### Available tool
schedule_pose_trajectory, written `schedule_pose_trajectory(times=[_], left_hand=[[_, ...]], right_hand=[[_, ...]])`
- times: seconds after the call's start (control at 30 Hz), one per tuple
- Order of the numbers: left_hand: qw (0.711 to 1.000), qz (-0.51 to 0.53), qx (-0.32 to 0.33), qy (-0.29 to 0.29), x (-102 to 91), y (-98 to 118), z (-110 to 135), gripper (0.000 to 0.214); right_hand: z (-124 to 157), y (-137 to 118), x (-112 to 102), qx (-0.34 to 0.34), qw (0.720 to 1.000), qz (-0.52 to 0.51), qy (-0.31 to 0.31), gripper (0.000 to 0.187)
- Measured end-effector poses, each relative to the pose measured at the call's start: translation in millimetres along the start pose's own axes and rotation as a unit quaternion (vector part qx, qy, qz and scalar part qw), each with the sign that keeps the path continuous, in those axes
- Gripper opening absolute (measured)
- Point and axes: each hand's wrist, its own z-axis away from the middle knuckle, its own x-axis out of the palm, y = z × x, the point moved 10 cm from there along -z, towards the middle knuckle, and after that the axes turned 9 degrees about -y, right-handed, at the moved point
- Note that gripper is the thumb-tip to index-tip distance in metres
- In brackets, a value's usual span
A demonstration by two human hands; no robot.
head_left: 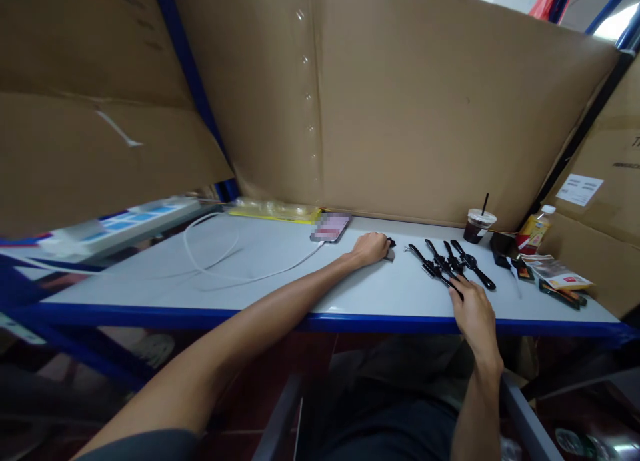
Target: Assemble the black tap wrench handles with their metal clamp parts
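Several black spokeshaves (453, 261) lie side by side at a slant on the white tabletop. My right hand (473, 308) is at their near ends, its fingers closed on the handle of the nearest spokeshave (440, 278). Further left, my left hand (371, 249) rests on the table with its fingers curled around a small dark piece (391, 242). A flat grey part (389, 255) shows just below those fingers; most of what the hand holds is hidden. A small silvery screw-like bit (407, 248) is beside the spokeshaves' left ends.
A phone (334, 227) on a white cable (260, 279) lies behind my left arm, near a yellow-edged clear plastic tray (275, 211). At right stand a lidded drink cup (479, 226), a bottle (537, 229) and flat packets (560, 272). Cardboard (390, 114) walls the back; a power strip (125, 224) sits left.
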Motion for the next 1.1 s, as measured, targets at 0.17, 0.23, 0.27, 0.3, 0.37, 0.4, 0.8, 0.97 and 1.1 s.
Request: schedule_pose_trajectory(times=[0.17, 0.23, 0.27, 0.3, 0.37, 0.4, 0.8, 0.97, 1.1], left_hand=[[1.0, -0.001, -0.008, 0.0, 0.2, 2, 3, 0.045], [1.0, -0.001, -0.012, -0.001, 0.1, 1, 3, 0.044], [1.0, 0.0, -0.013, -0.001, 0.2, 1, 3, 0.044], [1.0, 0.0, -0.013, -0.002, 0.3, 0, 2, 0.044], [1.0, 0.001, -0.011, -0.002, 0.5, 0, 2, 0.045], [1.0, 0.001, -0.01, -0.002, 0.4, 0, 2, 0.045], [1.0, -0.017, 0.004, -0.002, -3.2, -1, 6, 0.039], [0.993, 0.0, 0.096, 0.063, -15.3, 17, 12, 0.033], [0.963, 0.044, 0.256, 0.077, -16.8, 48, 22, 0.031]], right_hand=[[-7, -3, 1, -0.003, 0.999, -0.002, 0.032, 0.034], [-7, -3, -1, 0.004, 0.999, -0.009, 0.049, 0.032], [-7, -2, -3, 0.011, 0.998, -0.013, 0.059, 0.031], [-6, -2, -6, 0.019, 0.997, -0.017, 0.07, 0.032], [-5, -1, -9, 0.031, 0.996, -0.03, 0.084, 0.033], [-6, -1, -10, 0.035, 0.995, -0.038, 0.086, 0.034], [6, -2, -39, 0.032, 0.981, -0.131, 0.142, 0.028], [3, -16, -21, 0.03, 0.996, -0.076, 0.046, 0.025], [-1, -20, -11, 0.037, 0.998, -0.036, 0.023, 0.029]])
